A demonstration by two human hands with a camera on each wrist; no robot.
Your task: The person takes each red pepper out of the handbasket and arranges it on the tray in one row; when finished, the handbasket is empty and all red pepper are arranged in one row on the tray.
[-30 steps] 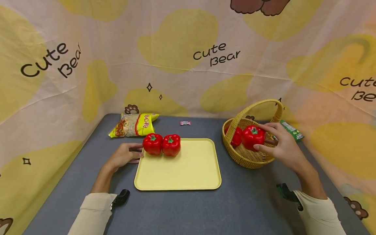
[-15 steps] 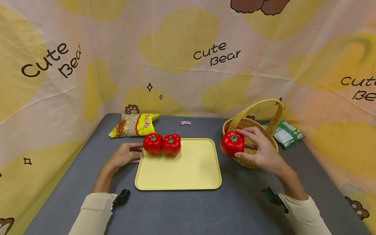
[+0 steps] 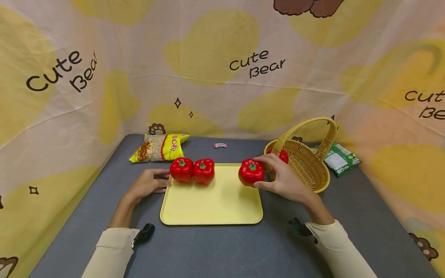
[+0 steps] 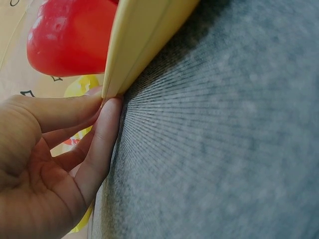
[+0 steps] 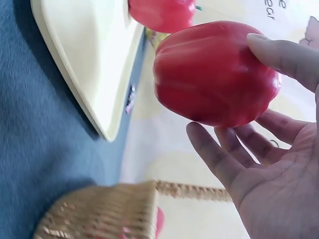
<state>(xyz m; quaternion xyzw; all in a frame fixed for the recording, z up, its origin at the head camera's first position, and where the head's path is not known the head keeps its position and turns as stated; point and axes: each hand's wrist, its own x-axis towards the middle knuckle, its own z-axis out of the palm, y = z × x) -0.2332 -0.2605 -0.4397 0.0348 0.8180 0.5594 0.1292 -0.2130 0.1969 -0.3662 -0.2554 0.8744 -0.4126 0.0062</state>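
Observation:
My right hand [image 3: 286, 183] holds a red bell pepper [image 3: 251, 172] between thumb and fingertips, over the right part of the yellow tray [image 3: 212, 208]. In the right wrist view the held pepper [image 5: 214, 74] is raised above the tray rim [image 5: 75, 84]. Two more red bell peppers, a left one [image 3: 181, 170] and a right one [image 3: 203, 172], sit side by side in the tray's back left corner. At the tray's left edge is my left hand [image 3: 147, 183]. Its thumb and a finger pinch the rim in the left wrist view, where a pepper [image 4: 70, 37] shows behind.
A yellow wicker basket [image 3: 309, 168] with a tall handle stands right of the tray, another red pepper [image 3: 284, 156] inside it. Behind it lies a green packet [image 3: 340, 159]. A yellow food bag [image 3: 160, 148] lies at back left and a small pink wrapped candy [image 3: 220, 145] at the back middle.
My right hand has carried the pepper leftward from the basket to above the tray's right side. The left hand stays at the tray's left edge.

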